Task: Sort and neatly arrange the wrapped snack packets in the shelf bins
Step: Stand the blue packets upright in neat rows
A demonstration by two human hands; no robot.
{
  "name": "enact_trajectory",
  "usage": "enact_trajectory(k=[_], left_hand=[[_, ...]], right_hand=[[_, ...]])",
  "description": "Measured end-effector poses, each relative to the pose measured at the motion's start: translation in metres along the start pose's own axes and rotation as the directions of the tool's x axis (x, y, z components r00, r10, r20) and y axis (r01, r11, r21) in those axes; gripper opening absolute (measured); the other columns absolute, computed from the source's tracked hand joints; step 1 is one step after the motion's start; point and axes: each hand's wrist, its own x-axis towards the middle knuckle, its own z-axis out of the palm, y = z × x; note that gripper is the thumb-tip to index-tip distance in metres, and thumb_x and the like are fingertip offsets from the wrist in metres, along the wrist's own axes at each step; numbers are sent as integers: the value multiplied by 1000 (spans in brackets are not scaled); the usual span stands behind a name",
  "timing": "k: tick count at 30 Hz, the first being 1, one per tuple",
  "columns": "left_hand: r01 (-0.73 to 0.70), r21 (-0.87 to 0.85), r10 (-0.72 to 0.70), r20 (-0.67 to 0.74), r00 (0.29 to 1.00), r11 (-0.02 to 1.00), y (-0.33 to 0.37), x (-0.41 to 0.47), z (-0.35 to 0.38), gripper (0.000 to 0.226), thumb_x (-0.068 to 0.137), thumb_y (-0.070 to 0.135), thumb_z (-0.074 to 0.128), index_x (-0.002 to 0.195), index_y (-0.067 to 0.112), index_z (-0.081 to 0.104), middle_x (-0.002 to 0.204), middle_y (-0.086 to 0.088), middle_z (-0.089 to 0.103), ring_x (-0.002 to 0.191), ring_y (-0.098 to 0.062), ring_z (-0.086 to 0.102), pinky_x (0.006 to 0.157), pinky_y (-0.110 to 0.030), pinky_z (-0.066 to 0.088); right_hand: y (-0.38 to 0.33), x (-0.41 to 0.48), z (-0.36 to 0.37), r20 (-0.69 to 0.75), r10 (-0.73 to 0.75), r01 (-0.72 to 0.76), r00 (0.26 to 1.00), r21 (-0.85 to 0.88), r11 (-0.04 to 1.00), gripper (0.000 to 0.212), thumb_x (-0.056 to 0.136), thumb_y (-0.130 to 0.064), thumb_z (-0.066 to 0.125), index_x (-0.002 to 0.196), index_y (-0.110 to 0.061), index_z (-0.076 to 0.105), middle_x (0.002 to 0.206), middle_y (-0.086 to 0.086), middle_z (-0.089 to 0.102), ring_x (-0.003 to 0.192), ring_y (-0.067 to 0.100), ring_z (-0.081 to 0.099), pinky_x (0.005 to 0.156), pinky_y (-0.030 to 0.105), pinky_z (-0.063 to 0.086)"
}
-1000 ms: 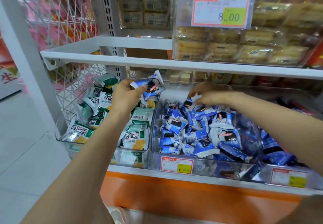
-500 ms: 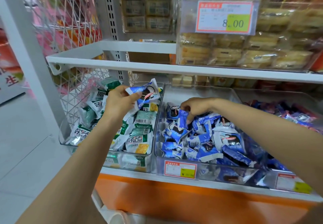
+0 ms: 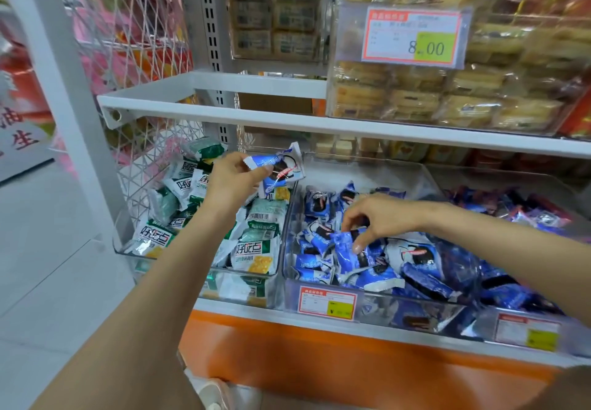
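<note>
My left hand (image 3: 232,179) holds a blue-and-white snack packet (image 3: 281,170) in the air above the left clear bin (image 3: 243,285), which is full of green-and-white packets (image 3: 256,250). My right hand (image 3: 380,218) reaches into the middle clear bin (image 3: 291,281) and pinches a blue packet (image 3: 343,243) on top of the heap of blue packets (image 3: 415,269). A third bin (image 3: 527,333) at the right holds darker blue and red packets.
A white shelf (image 3: 287,122) runs just above the bins and carries a clear box of yellow cakes (image 3: 447,102) with a price tag (image 3: 412,37). White wire mesh (image 3: 134,58) closes the left side. An orange panel (image 3: 319,355) lies below the bins.
My right hand moved from the back of the middle bin toward its front and took hold of a blue packet. My left hand kept its packet raised over the left bin.
</note>
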Motion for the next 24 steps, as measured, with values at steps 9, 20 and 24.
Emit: enact_trajectory(k=[9,20,24], left_hand=[[53,32,-52,-44,998,998,-8,-3,-5,13,85,16,68,81,19,55,94,-12,64,86,-24,58,84,-40,47],[-9,-2,9,-54,998,1000,-8,1,-18,17,87,14,65,78,23,54,81,7,62,75,-6,57,70,-24,46],[-17,17,18,-50,999,1000,-8,2,-20,14,87,15,65,81,22,55,81,6,63,73,-7,57,66,-24,45]], right_hand=[[13,67,-13,-294,77,-92,953,-36,995,31,94,-17,52,123,-29,55,133,-6,50,114,19,52,92,33,46],[25,119,-3,-204,117,-181,972,-330,926,71,76,-31,75,138,-27,41,130,3,46,123,23,38,92,33,30],[32,116,-14,-191,115,-161,975,-248,955,49,72,-26,78,114,-25,52,109,-2,49,103,19,47,80,32,37]])
